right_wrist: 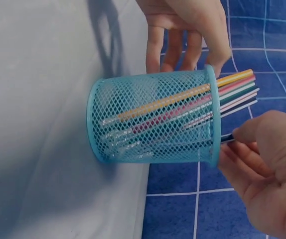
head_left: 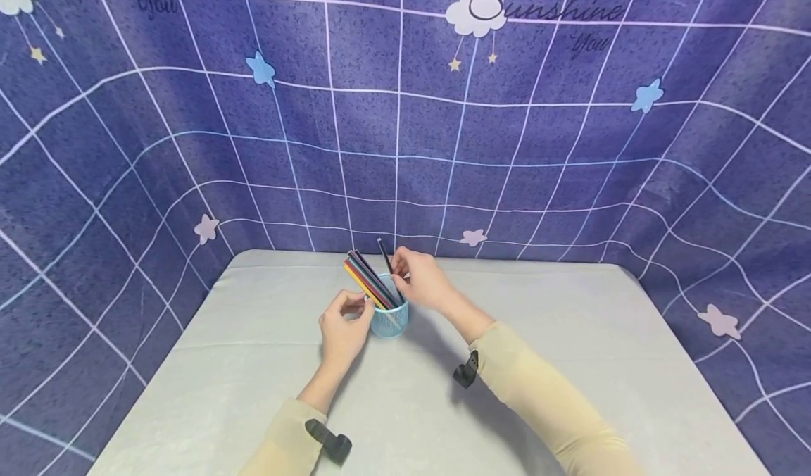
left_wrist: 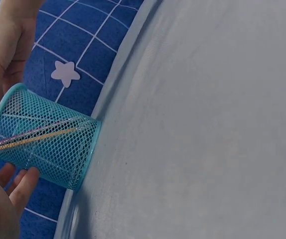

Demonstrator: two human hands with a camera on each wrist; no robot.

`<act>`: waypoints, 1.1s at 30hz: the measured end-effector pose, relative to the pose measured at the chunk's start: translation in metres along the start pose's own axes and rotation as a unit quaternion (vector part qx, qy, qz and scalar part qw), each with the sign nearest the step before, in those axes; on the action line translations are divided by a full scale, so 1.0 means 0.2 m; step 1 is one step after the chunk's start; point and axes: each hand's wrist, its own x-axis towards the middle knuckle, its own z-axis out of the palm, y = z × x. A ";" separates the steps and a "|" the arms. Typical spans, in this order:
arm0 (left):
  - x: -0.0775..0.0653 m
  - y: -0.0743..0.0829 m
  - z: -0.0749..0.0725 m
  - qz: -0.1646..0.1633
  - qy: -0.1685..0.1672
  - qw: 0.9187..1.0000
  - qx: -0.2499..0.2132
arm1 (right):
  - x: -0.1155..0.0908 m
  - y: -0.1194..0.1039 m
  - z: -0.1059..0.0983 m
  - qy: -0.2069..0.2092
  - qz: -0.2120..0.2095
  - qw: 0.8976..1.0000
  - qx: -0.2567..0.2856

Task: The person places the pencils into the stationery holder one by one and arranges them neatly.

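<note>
A light-blue mesh pencil cup (head_left: 389, 324) stands upright on the table. Several colored pencils (right_wrist: 236, 82), yellow, red, green and dark ones among them, lean in it toward the left hand. My left hand (head_left: 344, 328) holds the cup at its left side, thumb by the rim and fingers against the mesh. On the far right side of the cup, my right hand (head_left: 423, 279) pinches a dark pencil (head_left: 384, 251), which stands apart from the leaning bunch. Its lower part is inside the cup, seen only dimly through the mesh in the right wrist view.
A pale cloth covers the table (head_left: 253, 363). Behind it and at both sides hangs a blue-purple curtain (head_left: 367, 124) with a grid, stars and clouds. Dark wrist straps (head_left: 467, 369) sit on both beige sleeves.
</note>
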 end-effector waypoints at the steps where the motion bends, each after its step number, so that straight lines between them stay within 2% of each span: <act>1: 0.00 0.00 0.00 0.002 0.002 1.000 0.000 | 0.01 -0.01 0.01 0.001 -0.004 1.000 -0.016; 7: 0.01 0.00 -0.02 0.005 0.000 1.000 0.004 | 0.06 -0.06 0.06 0.001 -0.021 0.997 -0.078; 12: 0.01 -0.01 -0.03 0.001 0.002 1.000 0.004 | 0.08 -0.09 0.10 -0.014 -0.022 0.995 -0.093; 18: 0.02 -0.01 -0.01 0.005 -0.011 1.000 0.000 | 0.05 -0.10 0.08 -0.015 -0.006 0.996 -0.086; 22: 0.02 0.00 0.00 -0.003 -0.022 1.000 -0.013 | 0.01 -0.08 0.03 -0.012 0.012 0.997 -0.072; 27: 0.04 -0.03 -0.01 0.002 -0.040 0.999 -0.022 | -0.07 -0.03 -0.09 0.028 0.010 0.999 -0.044; 33: 0.09 -0.06 -0.07 0.014 -0.082 0.997 -0.001 | -0.22 0.10 -0.25 0.063 0.020 0.997 -0.042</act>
